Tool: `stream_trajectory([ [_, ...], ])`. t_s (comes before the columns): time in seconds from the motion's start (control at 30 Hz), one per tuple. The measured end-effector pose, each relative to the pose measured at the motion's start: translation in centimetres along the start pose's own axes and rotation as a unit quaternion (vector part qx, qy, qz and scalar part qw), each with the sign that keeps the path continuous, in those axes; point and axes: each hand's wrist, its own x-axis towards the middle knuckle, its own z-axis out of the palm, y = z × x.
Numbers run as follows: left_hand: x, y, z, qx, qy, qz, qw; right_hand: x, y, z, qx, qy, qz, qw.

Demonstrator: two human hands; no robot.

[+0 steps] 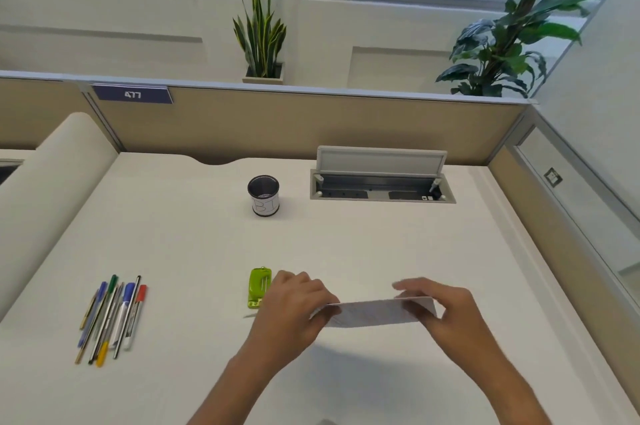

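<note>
A white sheet of paper (372,313) hangs above the white desk (194,241), held at both ends and seen nearly edge-on. My left hand (294,307) pinches its left end, and my right hand (440,310) grips its right end with the fingers curled over the top. A green stapler (259,286) lies on the desk just left of my left hand, partly hidden by it.
Several pens and markers (112,317) lie in a bunch at the front left. A black mesh pen cup (263,195) with a white label stands mid-desk. An open cable hatch (381,180) sits at the back right. Beige partitions enclose the desk.
</note>
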Motion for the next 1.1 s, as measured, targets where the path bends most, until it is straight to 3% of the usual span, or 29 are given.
stream_trajectory([
  [0.1, -0.2, -0.6, -0.4, 0.004, -0.027, -0.036, 0.999, -0.6, 1.6, 0.6, 0.027, 0.020, 0.008, 0.999],
  [0.27, -2.7, -3.4, -1.6, -0.191, -0.056, -0.242, 0.950, -2.0, 4.4, 0.4, 0.113, 0.059, 0.068, 0.990],
  [0.43, -3.2, -3.0, -0.7, -0.392, 0.050, -0.336, 0.855, -2.4, 5.8, 0.2, 0.190, 0.092, 0.099, 0.973],
  [0.53, -2.6, -2.0, 0.7, -0.423, 0.129, -0.350, 0.826, -1.9, 6.4, 0.3, 0.237, 0.128, 0.112, 0.957],
  [0.67, -2.2, -0.7, 3.9, -0.398, 0.119, -0.384, 0.825, -1.5, 9.1, 2.2, 0.288, 0.150, 0.189, 0.927],
  [0.77, -3.2, -0.4, 6.7, -0.365, 0.076, -0.437, 0.819, -2.2, 11.5, 4.0, 0.289, 0.102, 0.245, 0.920],
  [0.83, -3.7, -0.2, 7.5, -0.359, 0.068, -0.456, 0.812, -2.8, 12.1, 4.5, 0.268, 0.084, 0.252, 0.926],
  [1.0, -3.7, 0.3, 7.4, -0.345, 0.095, -0.435, 0.826, -3.4, 12.2, 4.5, 0.275, 0.127, 0.260, 0.917],
  [1.1, -4.0, 0.1, 7.8, -0.328, 0.069, -0.441, 0.833, -4.2, 13.1, 5.7, 0.269, 0.110, 0.271, 0.918],
])
